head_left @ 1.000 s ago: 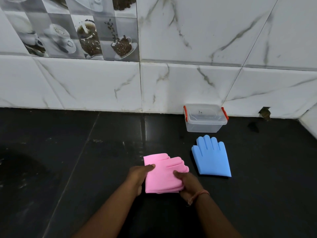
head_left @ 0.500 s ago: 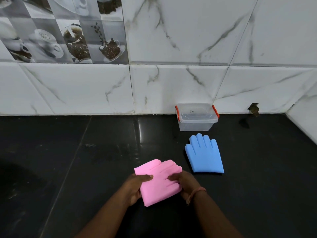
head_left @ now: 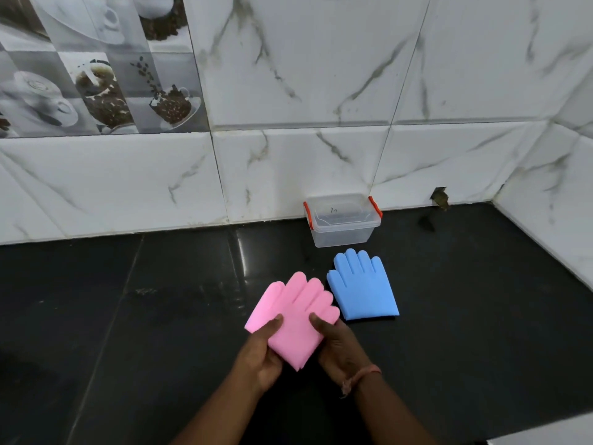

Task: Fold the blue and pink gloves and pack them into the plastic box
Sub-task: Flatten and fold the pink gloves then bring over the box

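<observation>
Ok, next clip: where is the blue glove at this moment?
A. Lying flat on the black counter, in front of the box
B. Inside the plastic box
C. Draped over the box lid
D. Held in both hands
A. The blue glove lies flat on the black counter, untouched, just in front of the plastic box, whose lid is on; both hands hold the pink glove instead.

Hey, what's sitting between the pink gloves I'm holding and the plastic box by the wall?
In the head view, the blue gloves lie flat on the black counter between the pink gloves and the plastic box.
</observation>
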